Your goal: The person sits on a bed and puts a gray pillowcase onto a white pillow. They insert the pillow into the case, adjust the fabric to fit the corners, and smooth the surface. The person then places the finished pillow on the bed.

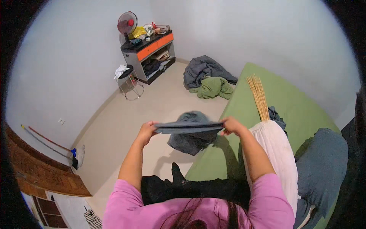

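Observation:
A blue-grey garment (194, 139) is stretched level between my two hands, its wide band pulled taut and the rest hanging in a bunch below. Its lower part is blurred, so I cannot tell its exact kind. My left hand (146, 132) grips one end of the band, above the pale floor. At the other end my right hand (231, 126) is closed on it, above the edge of the green mattress (274, 91). White trousers (272, 149) lie on the mattress, close to my right forearm.
Thin sticks in a bundle (258, 97) and grey trousers (324, 168) rest on the mattress. Grey bedding (204, 68) and green cloth (211, 87) lie heaped beyond it. A stool (129, 82) stands by the orange-drawered cabinet (156, 47), which carries a fan (127, 23).

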Action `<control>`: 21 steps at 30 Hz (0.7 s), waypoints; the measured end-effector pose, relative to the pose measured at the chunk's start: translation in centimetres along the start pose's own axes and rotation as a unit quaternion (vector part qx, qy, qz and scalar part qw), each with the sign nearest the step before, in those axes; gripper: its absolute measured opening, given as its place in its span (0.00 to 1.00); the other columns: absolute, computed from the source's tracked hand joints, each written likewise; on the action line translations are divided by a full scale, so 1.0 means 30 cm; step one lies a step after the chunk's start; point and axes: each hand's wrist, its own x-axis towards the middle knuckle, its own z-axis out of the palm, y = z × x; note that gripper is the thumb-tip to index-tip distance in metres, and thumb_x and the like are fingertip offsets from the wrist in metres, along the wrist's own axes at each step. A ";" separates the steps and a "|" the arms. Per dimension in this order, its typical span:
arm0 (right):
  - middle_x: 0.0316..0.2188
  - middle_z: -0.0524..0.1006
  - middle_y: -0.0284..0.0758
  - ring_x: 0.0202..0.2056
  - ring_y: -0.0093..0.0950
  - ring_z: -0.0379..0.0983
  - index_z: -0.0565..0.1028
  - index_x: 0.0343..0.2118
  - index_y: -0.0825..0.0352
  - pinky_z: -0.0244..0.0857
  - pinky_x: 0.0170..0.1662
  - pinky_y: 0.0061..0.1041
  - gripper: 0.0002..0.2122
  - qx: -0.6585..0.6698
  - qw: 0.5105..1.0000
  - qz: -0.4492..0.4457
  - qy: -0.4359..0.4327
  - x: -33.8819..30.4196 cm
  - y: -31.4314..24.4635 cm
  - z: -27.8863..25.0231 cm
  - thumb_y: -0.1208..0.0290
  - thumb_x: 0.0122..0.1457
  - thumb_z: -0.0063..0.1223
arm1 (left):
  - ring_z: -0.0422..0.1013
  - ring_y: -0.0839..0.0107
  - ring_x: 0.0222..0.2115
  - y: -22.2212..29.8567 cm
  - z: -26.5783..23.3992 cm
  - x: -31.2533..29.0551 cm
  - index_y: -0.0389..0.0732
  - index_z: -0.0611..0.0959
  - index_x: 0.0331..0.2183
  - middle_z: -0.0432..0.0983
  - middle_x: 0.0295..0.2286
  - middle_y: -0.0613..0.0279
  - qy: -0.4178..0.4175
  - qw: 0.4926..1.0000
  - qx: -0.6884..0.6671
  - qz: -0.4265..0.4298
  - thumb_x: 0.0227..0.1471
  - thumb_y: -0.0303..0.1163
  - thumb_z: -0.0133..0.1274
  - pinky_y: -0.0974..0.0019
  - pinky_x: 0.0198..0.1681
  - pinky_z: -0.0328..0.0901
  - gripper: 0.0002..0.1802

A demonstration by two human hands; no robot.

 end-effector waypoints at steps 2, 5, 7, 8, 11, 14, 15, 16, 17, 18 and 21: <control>0.19 0.71 0.41 0.15 0.29 0.70 0.70 0.33 0.74 0.66 0.16 0.26 0.09 0.112 0.992 0.006 0.051 0.020 0.036 -0.044 0.82 0.49 0.38 | 0.69 0.68 0.34 -0.005 0.059 0.047 0.34 0.73 0.32 0.72 0.30 0.56 -0.016 0.974 -0.222 0.034 0.45 0.20 0.39 0.64 0.39 0.66 0.10; 0.19 0.71 0.41 0.16 0.30 0.71 0.67 0.33 0.75 0.67 0.16 0.26 0.09 0.171 0.984 0.015 0.043 0.038 0.015 -0.097 0.81 0.52 0.34 | 0.68 0.66 0.35 0.022 0.155 0.105 0.34 0.73 0.32 0.72 0.32 0.55 0.023 0.912 -0.403 0.080 0.49 0.26 0.37 0.61 0.42 0.63 0.10; 0.19 0.71 0.40 0.15 0.27 0.70 0.67 0.32 0.74 0.66 0.16 0.23 0.08 0.229 0.970 0.030 0.078 0.007 -0.027 -0.118 0.79 0.53 0.34 | 0.69 0.63 0.35 0.053 0.216 0.145 0.35 0.73 0.31 0.72 0.32 0.55 0.032 0.881 -0.471 0.014 0.51 0.32 0.36 0.60 0.43 0.63 0.13; 0.19 0.72 0.39 0.15 0.26 0.69 0.67 0.32 0.73 0.66 0.16 0.21 0.08 0.257 0.961 0.039 0.096 0.006 -0.034 -0.129 0.78 0.54 0.34 | 0.69 0.63 0.35 0.069 0.239 0.160 0.35 0.73 0.31 0.73 0.31 0.55 0.008 0.886 -0.464 0.003 0.51 0.33 0.36 0.60 0.42 0.63 0.14; 0.33 0.71 0.43 0.35 0.33 0.70 0.65 0.41 0.74 0.66 0.37 0.33 0.16 0.116 0.991 -0.051 0.034 -0.049 0.000 -0.245 0.67 0.54 0.43 | 0.70 0.62 0.32 0.117 0.276 0.208 0.38 0.74 0.30 0.73 0.29 0.56 -0.072 0.893 -0.443 -0.017 0.52 0.36 0.34 0.59 0.41 0.63 0.16; 0.47 0.64 0.46 0.53 0.37 0.56 0.58 0.51 0.73 0.51 0.53 0.35 0.35 -0.101 0.988 -0.108 0.043 -0.187 0.075 -0.421 0.52 0.46 0.52 | 0.70 0.63 0.32 0.173 0.263 0.270 0.38 0.74 0.31 0.74 0.29 0.57 -0.112 0.907 -0.404 -0.037 0.52 0.36 0.34 0.59 0.41 0.64 0.16; 0.50 0.60 0.48 0.54 0.38 0.54 0.54 0.52 0.74 0.49 0.55 0.33 0.39 -0.145 0.984 -0.045 0.097 -0.219 0.160 -0.505 0.50 0.44 0.54 | 0.70 0.62 0.32 0.207 0.280 0.288 0.38 0.74 0.30 0.74 0.29 0.57 -0.104 0.918 -0.381 -0.048 0.52 0.38 0.34 0.59 0.41 0.64 0.17; 0.53 0.55 0.50 0.55 0.40 0.51 0.51 0.54 0.74 0.47 0.56 0.31 0.43 -0.186 0.970 0.020 0.153 -0.254 0.241 -0.570 0.48 0.42 0.55 | 0.70 0.61 0.32 0.251 0.302 0.309 0.38 0.75 0.30 0.74 0.30 0.56 -0.098 0.927 -0.356 -0.058 0.52 0.40 0.35 0.58 0.41 0.63 0.18; 0.54 0.54 0.50 0.55 0.39 0.51 0.50 0.54 0.74 0.47 0.56 0.30 0.45 -0.217 0.955 0.082 0.187 -0.295 0.298 -0.578 0.47 0.40 0.56 | 0.70 0.61 0.32 0.292 0.315 0.326 0.38 0.75 0.30 0.75 0.30 0.56 -0.087 0.936 -0.334 -0.066 0.52 0.42 0.35 0.58 0.41 0.63 0.19; 0.54 0.53 0.49 0.56 0.38 0.50 0.49 0.54 0.75 0.46 0.56 0.30 0.47 -0.247 0.933 0.143 0.221 -0.343 0.354 -0.571 0.45 0.38 0.57 | 0.70 0.61 0.31 0.331 0.321 0.351 0.38 0.75 0.30 0.75 0.30 0.56 -0.074 0.945 -0.314 -0.051 0.52 0.42 0.35 0.58 0.41 0.63 0.20; 0.52 0.57 0.48 0.54 0.36 0.53 0.52 0.53 0.76 0.47 0.55 0.29 0.47 -0.058 0.958 0.156 0.234 -0.360 0.725 -0.580 0.46 0.37 0.59 | 0.70 0.63 0.31 0.518 0.516 0.412 0.38 0.76 0.31 0.74 0.31 0.57 -0.113 0.950 -0.292 -0.010 0.54 0.45 0.35 0.59 0.40 0.63 0.21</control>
